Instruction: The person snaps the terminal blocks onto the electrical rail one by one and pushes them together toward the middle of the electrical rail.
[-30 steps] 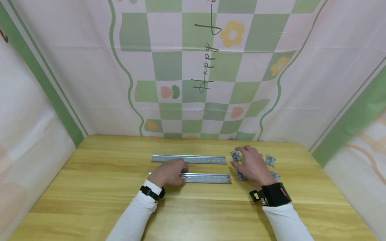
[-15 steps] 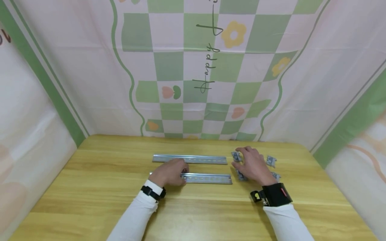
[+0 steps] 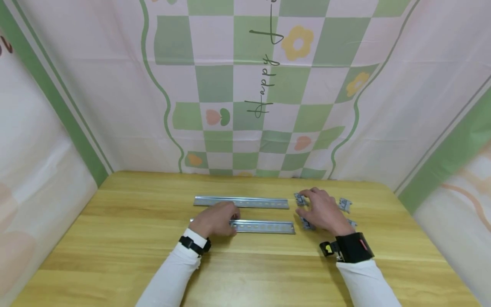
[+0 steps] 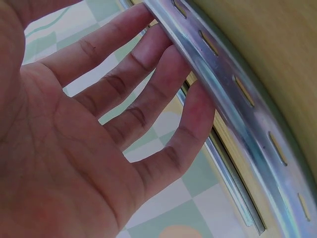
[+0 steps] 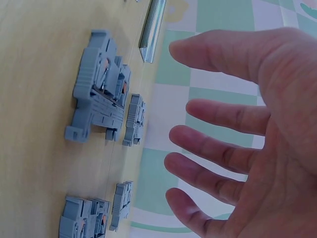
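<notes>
My left hand (image 3: 216,219) holds the nearer slotted metal DIN rail (image 3: 264,227), set across it near its left part. In the left wrist view the fingertips lie along the edge of this rail (image 4: 233,114), which lies close over the wood. My right hand (image 3: 324,211) hovers over several small grey terminal blocks, its fingers spread and holding nothing. The right wrist view shows the nearest terminal block (image 5: 99,89) on the table, apart from the fingers. Two terminal blocks, a far one (image 3: 300,199) and a near one (image 3: 307,223), are partly covered by that hand.
A second DIN rail (image 3: 241,201) lies parallel behind the first. To the right of my right hand are a far terminal block (image 3: 345,204) and a partly hidden one (image 3: 351,222). The wooden table (image 3: 115,247) ends at a green-and-white checked cloth (image 3: 215,140) hanging behind it.
The head view shifts slightly. My left hand and the rails keep their places, and my right hand hardly moves over the terminal blocks.
</notes>
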{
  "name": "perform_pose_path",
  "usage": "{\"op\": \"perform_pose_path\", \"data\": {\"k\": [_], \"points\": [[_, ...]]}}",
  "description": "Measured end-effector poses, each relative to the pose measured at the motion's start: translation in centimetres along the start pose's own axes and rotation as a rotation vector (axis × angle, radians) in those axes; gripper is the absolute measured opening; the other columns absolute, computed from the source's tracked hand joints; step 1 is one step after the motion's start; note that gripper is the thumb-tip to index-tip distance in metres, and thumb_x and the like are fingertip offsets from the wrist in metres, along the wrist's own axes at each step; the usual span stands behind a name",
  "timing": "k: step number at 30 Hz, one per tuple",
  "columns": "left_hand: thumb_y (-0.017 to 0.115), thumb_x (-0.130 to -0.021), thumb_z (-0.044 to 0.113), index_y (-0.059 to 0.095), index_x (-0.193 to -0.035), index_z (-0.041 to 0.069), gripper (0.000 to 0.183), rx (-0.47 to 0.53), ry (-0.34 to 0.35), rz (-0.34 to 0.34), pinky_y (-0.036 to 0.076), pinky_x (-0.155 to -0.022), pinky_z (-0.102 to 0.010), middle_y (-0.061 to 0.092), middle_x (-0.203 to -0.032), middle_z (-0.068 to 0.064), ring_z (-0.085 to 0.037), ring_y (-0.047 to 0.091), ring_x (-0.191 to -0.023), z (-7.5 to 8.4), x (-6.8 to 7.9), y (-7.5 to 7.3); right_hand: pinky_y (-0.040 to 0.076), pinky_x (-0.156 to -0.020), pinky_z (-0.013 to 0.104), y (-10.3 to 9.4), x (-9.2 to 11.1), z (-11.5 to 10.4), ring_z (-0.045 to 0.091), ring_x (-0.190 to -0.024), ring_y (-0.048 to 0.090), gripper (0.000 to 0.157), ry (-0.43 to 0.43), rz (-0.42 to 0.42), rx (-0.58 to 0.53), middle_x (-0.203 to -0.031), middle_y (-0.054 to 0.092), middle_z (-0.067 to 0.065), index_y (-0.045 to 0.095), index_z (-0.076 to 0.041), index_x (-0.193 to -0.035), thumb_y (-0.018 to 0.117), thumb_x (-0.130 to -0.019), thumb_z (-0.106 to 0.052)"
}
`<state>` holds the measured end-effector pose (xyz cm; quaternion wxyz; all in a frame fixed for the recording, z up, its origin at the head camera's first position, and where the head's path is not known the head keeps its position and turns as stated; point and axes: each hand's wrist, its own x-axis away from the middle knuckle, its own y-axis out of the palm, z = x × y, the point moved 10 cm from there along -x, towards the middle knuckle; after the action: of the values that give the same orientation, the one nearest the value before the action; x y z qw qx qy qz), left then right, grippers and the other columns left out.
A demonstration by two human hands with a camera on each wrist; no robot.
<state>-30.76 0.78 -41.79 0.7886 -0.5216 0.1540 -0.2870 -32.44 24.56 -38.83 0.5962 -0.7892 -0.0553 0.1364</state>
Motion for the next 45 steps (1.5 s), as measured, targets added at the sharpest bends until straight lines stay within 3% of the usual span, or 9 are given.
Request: {"op": "perform_pose_path", "data": {"k": [22, 34, 45], "points": [[0.074, -0.069, 0.023, 0.065, -0.095, 0.018, 0.028, 0.001, -0.032, -0.009, 0.044, -0.07, -0.026, 0.056, -0.092, 0.008, -0.009, 0.051, -0.082, -0.1, 0.1, -0.1, 0.032, -0.089, 0.059, -0.1, 0.5, -0.5, 0.034, -0.108, 0.048, 0.053, -0.042, -0.053, -0.008, -0.116, 0.054, 0.013, 0.056, -0.008, -0.121, 0.068, -0.077, -0.036], [0.073, -0.07, 0.023, 0.066, -0.094, 0.017, 0.026, -0.008, -0.022, -0.004, 0.043, -0.07, -0.025, 0.057, -0.092, 0.008, -0.008, 0.051, -0.081, 0.0, 0.1, -0.1, 0.043, -0.083, 0.043, 0.5, 0.8, -0.5, 0.027, -0.102, 0.052, 0.052, -0.044, -0.165, -0.051, -0.11, 0.056, 0.007, 0.06, -0.011, -0.115, 0.075, -0.069, -0.031], [0.073, -0.069, 0.023, 0.065, -0.094, 0.017, 0.026, -0.006, -0.012, 0.002, 0.043, -0.069, -0.025, 0.057, -0.091, 0.008, -0.008, 0.051, -0.08, 0.0, 0.0, -0.1, 0.043, -0.083, 0.043, 1.6, 1.0, -0.2, 0.025, -0.103, 0.05, 0.063, 0.016, -0.271, -0.07, -0.112, 0.054, 0.004, 0.06, -0.016, -0.116, 0.081, -0.059, -0.031]]}}
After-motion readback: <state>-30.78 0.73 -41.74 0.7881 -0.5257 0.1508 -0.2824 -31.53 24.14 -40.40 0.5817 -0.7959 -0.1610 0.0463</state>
